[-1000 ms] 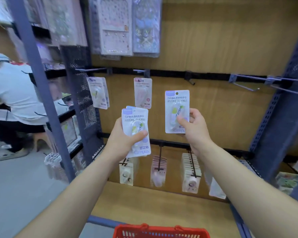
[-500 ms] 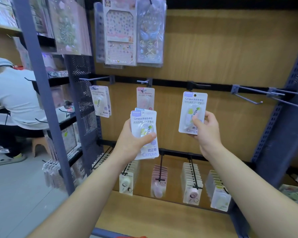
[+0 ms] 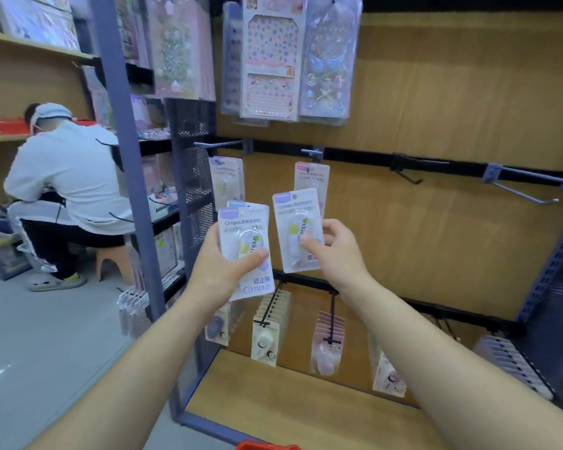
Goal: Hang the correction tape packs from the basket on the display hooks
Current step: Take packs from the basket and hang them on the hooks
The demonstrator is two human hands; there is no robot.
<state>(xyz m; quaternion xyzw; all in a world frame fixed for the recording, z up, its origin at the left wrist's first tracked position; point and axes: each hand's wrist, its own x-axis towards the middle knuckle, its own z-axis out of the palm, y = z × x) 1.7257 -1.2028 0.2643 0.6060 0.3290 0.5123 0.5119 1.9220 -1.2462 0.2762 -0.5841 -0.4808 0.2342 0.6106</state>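
My left hand [image 3: 223,271] grips a small stack of correction tape packs [image 3: 246,241], thumb across the front. My right hand [image 3: 333,251] pinches a single correction tape pack [image 3: 296,222] upright, just below and in front of a pink pack [image 3: 312,178] hanging on a short hook [image 3: 311,152]. Another pack [image 3: 226,180] hangs from the left hook [image 3: 220,144]. An empty black hook [image 3: 407,172] juts out to the right. Only the red rim of the basket [image 3: 267,445] shows at the bottom edge.
Long grey hooks [image 3: 527,190] stick out at the far right. A lower rail [image 3: 403,302] carries rows of other tape packs. Sticker sheets [image 3: 270,60] hang above. A blue upright post [image 3: 124,151] stands left; a person [image 3: 65,190] sits on a stool beyond it.
My right hand has carried its pack left and down, away from the empty black hook toward the pink pack's hook. The view has swung left and nearer the rack. My left hand holds steady.
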